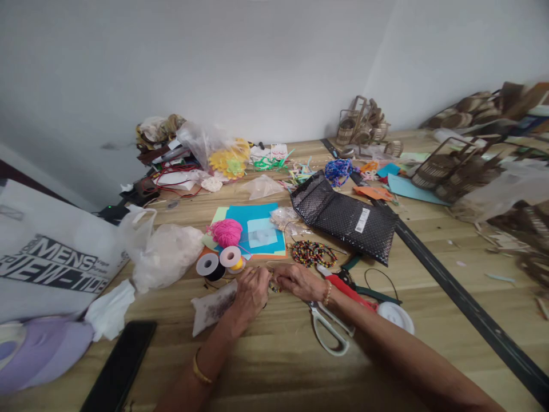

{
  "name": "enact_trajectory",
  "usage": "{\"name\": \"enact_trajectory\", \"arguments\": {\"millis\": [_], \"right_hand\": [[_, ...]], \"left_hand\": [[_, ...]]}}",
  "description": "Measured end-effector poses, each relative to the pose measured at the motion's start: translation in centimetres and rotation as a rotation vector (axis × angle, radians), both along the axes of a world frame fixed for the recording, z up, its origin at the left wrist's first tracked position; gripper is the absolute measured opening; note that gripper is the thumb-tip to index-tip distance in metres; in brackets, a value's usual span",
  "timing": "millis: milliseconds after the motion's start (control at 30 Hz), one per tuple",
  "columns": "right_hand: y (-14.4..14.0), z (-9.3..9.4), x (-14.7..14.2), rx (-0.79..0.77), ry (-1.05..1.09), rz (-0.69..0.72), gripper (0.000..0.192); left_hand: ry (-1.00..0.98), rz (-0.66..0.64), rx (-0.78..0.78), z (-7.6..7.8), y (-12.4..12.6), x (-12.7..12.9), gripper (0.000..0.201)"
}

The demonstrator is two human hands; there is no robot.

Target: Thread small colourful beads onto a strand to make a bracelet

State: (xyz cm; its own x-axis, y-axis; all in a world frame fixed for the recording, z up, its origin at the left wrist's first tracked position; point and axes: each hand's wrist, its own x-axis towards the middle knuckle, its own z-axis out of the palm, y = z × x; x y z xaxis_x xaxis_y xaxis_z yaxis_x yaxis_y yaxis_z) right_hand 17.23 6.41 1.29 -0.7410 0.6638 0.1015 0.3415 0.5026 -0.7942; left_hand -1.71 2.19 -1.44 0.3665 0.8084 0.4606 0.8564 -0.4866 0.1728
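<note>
Tabletop: beads [275, 287] between hands [253, 290]

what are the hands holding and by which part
Both hands, left and right, pinch a short beaded strand between their fingertips, one at each end. The exact grip points are too small to tell.

surface [274, 366]: wood planks, matt, visible grain
mailer bag [343, 214]: black plastic, glossy, bubble texture
yarn ball [226, 232]: pink, fuzzy
scissors [328, 323]: white plastic handles
beads [313, 253]: multicolour, shiny
</note>
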Motion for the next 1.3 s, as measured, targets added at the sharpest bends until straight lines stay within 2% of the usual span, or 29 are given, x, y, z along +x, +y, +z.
{"name": "enact_trajectory", "arguments": {"millis": [100, 233, 333, 467, 567, 733, 933, 1167, 1300], "right_hand": [[-0.4, -0.6, 0.0, -0.049, 0.066, -0.038, 0.02], [-0.8, -1.0, 0.0, -0.106, 0.084, -0.12, 0.022], [-0.8, -0.7, 0.5, -0.198, 0.072, -0.129, 0.021], [-0.5, 0.4, 1.5, -0.317, 0.069, -0.16, 0.016], [-0.5, 0.7, 1.6, -0.348, 0.075, -0.213, 0.015], [-1.0, -0.1, 0.5, -0.438, 0.204, -0.233, 0.018], [-1.0, -0.3, 0.2, -0.317, 0.173, -0.258, 0.021], [-1.2, -0.7, 0.2, -0.285, 0.185, -0.255, 0.02], [-1.3, -1.1, 0.1, -0.279, 0.203, -0.245, 0.019]], "left_hand": [[-0.181, -0.003, -0.079, 0.1, 0.2, -0.1, 0.023], [-0.534, 0.032, -0.326, 0.9, 0.6, 0.0, 0.018], [-0.714, 0.015, -0.473, 1.6, 0.9, 0.1, 0.02], [-0.873, 0.03, -0.622, 1.7, 1.2, 0.1, 0.023], [-0.92, 0.023, -0.672, 1.6, 1.2, 0.2, 0.023], [-0.908, -0.003, -0.699, 2.3, 1.1, 0.2, 0.025], [-0.962, 0.015, -0.769, 2.8, 1.1, 0.4, 0.028], [-1.066, 0.125, -0.818, 2.0, 0.5, 0.9, 0.029], [-1.056, 0.172, -0.76, 1.5, 0.0, 1.2, 0.022]]}}
